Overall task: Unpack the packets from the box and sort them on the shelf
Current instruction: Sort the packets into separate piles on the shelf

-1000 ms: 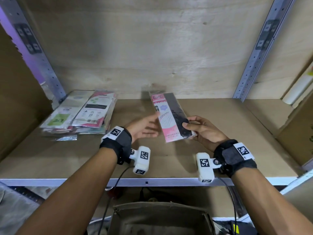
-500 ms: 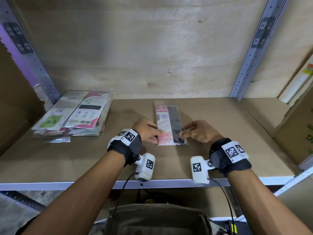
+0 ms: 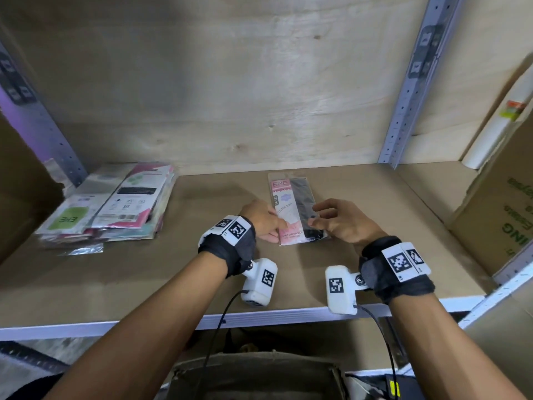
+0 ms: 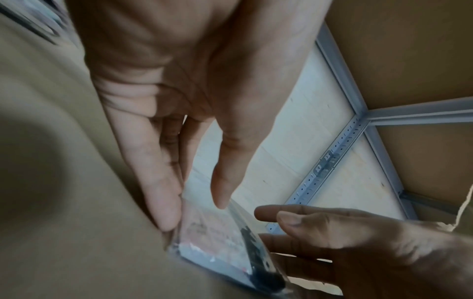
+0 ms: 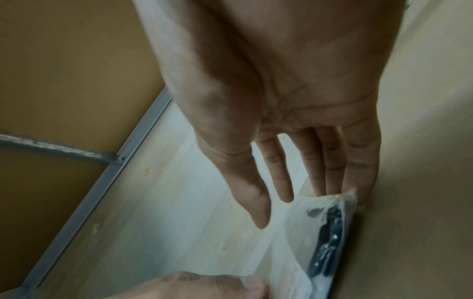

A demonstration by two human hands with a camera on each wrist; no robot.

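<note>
Pink and black under clear film: packet (image 3: 297, 210) flat on the shelf (image 3: 403, 215), mid-board, long axis running 12 to 6 with a slight lean toward 11. Pink printed card down its 9 o'clock half, dark cloth down the 3 o'clock half. Left hand (image 3: 261, 219) at the packet's 9 o'clock near corner, fingertips on the edge, nothing clenched. Right hand (image 3: 341, 220) at 3 o'clock, fingers relaxed and spread, hovering at the dark edge. Both about equally near. Sorted stack (image 3: 115, 206) well apart at 9 o'clock; box (image 3: 259, 376) below the shelf lip at 6.

Left wrist view: straight fingers (image 4: 163, 194) resting on the packet's (image 4: 217, 232) side edge, thumb poised above, no pinch visible. Other hand (image 4: 358, 242) opposite at 4 o'clock, loose.

Right wrist view: fingers (image 5: 284, 182) extended, little finger beside the packet's (image 5: 325, 228) corner; contact unclear, grasping nothing. Looks like final squaring-up or letting go; next reach likely down to 6.
</note>
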